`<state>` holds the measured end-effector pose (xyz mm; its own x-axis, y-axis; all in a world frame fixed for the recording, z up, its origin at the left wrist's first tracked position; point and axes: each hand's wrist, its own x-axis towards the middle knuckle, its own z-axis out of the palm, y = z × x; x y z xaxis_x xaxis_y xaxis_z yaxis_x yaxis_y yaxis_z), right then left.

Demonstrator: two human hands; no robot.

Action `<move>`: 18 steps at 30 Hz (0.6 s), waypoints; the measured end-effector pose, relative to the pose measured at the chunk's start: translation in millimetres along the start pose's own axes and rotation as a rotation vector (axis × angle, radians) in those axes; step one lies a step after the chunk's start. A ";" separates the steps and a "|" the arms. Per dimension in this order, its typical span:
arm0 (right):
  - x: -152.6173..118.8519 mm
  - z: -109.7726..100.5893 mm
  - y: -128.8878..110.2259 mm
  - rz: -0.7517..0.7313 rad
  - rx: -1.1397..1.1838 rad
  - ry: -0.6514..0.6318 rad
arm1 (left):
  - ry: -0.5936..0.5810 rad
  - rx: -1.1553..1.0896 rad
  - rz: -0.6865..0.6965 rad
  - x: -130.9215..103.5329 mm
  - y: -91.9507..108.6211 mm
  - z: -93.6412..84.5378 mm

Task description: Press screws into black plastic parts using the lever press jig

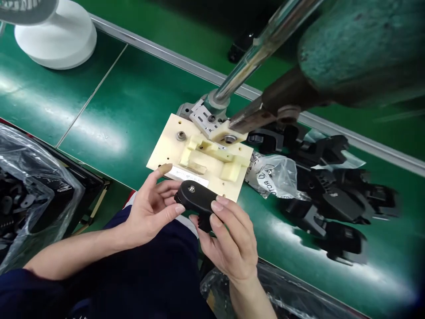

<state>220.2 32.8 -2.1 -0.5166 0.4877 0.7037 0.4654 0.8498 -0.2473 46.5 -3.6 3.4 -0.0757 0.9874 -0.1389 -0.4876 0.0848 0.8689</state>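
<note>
A black plastic part (198, 196) with a rounded top and a small metal screw or insert near its left end is held up in front of my body. My right hand (230, 239) grips its right end between thumb and fingers. At its left end my left hand (154, 206) curves round, the thumb touching the edge and the index finger stretched out. Just beyond lies a cream fixture plate (166, 144) with raised blocks and a white label (189, 175). Over its back edge sits a press ram (252, 115) with a cream tip.
Several black plastic parts (332, 199) and a clear printed bag (274, 175) lie on the green table (109, 128) to the right. A steel column (245, 57) rises behind the plate. A white round base (56, 40) stands back left; a plastic-lined bin (29, 199) is below left.
</note>
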 end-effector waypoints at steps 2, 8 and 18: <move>-8.2 5.6 -3.6 0.078 0.036 0.034 | -0.027 -0.048 0.014 -3.3 0.4 0.7; -17.7 12.9 -13.2 0.306 0.137 0.095 | -0.114 -0.041 0.048 -11.2 -2.6 -2.2; -24.1 20.6 -30.8 0.898 0.822 0.219 | -0.230 0.242 0.376 -18.9 1.6 10.5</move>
<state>203.5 -1.0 -25.1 -0.0798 0.9861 0.1459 -0.0374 0.1433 -0.9890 56.2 -20.8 12.4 -0.0005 0.9572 0.2895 -0.2452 -0.2807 0.9279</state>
